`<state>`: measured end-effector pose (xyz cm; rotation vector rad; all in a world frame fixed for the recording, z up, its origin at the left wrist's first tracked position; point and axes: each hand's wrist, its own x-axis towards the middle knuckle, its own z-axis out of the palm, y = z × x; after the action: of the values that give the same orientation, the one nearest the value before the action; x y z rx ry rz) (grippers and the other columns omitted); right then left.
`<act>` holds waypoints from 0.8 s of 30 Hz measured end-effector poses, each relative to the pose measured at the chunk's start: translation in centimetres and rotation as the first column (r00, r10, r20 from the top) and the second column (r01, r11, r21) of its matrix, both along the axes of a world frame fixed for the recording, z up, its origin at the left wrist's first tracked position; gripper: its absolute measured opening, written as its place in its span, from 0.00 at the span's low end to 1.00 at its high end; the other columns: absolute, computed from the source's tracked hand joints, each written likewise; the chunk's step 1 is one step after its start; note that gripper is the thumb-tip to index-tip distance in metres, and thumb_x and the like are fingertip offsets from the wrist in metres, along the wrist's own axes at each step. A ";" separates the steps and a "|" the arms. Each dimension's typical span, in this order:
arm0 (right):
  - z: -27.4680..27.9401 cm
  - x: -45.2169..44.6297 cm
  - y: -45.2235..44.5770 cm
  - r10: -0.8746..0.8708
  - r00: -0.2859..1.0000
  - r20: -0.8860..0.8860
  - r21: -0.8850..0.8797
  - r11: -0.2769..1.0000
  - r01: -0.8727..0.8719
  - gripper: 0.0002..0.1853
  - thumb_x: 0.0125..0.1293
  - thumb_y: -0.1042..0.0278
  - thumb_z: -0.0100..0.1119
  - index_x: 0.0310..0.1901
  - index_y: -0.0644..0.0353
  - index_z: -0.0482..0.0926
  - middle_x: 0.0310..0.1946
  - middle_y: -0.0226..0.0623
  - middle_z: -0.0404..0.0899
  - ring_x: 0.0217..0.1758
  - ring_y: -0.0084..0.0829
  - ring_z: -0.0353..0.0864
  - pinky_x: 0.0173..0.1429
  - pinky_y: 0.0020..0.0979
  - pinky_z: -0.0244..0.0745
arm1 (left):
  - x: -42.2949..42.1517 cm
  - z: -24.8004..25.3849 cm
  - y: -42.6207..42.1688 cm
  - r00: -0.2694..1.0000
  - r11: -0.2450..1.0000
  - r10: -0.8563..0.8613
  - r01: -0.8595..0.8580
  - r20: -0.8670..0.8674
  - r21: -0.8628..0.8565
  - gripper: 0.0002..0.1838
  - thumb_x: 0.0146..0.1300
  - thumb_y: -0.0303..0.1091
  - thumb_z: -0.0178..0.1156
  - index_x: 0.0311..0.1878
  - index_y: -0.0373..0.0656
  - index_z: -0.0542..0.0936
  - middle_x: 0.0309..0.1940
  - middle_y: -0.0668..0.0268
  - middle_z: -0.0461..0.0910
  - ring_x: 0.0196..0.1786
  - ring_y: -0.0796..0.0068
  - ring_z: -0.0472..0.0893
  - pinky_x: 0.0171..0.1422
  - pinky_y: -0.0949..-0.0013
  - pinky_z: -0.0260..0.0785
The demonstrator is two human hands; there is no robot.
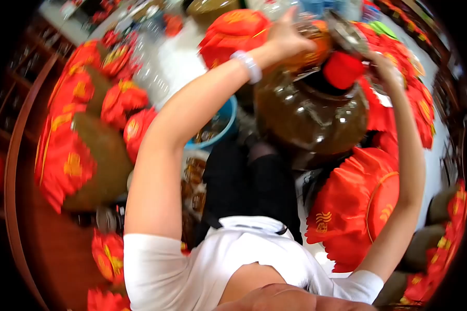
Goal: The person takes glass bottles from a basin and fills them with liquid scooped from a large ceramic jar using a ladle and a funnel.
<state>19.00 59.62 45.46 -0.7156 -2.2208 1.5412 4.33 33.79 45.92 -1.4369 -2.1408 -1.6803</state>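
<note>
I see the left hand [287,42] with its thumb spread, beside a shiny orange-red rounded object [320,41]; blur hides whether the fingers grasp it. The right hand [386,71] is near a greyish, shiny round piece [348,34]; I cannot tell its grip either. Below both hands' fingers sits the large, glossy brown, round-bellied jar [311,122], a bright red piece [343,70] at its mouth.

Lone head-worn view — faces forward, down over white shirt [202,259] toward brown jar [306,124] — close.
</note>
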 end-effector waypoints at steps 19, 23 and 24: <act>-1.8 -1.2 5.3 -0.005 0.996 0.086 -0.094 0.995 0.013 0.21 0.60 0.44 0.56 0.30 0.57 0.73 0.17 0.32 0.75 0.14 0.18 0.69 0.15 0.19 0.56 | 1.2 0.9 -1.2 0.966 0.968 0.246 -0.242 0.073 -0.063 0.50 0.33 0.38 0.70 0.64 0.36 0.59 0.43 0.46 0.78 0.49 0.49 0.77 0.56 0.60 0.70; -2.0 -1.6 6.1 -0.080 0.995 0.063 -0.077 0.993 0.085 0.20 0.60 0.44 0.58 0.30 0.56 0.73 0.18 0.32 0.75 0.14 0.19 0.69 0.16 0.18 0.57 | 0.7 1.3 -4.7 0.987 0.970 0.161 -0.163 0.028 0.179 0.49 0.29 0.34 0.70 0.62 0.34 0.62 0.46 0.46 0.77 0.52 0.53 0.77 0.57 0.63 0.70; -2.3 -1.7 7.1 -0.080 0.994 0.076 -0.085 0.993 0.086 0.20 0.59 0.44 0.58 0.30 0.55 0.74 0.18 0.32 0.75 0.14 0.19 0.68 0.16 0.18 0.56 | 0.6 1.1 -6.0 0.988 0.963 0.152 -0.156 0.036 0.218 0.49 0.29 0.33 0.69 0.61 0.31 0.62 0.46 0.47 0.77 0.52 0.56 0.77 0.57 0.63 0.69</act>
<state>17.29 66.68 43.15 -0.8917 -2.1555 1.6045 4.88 27.77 47.05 -1.1678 -1.9440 -1.8110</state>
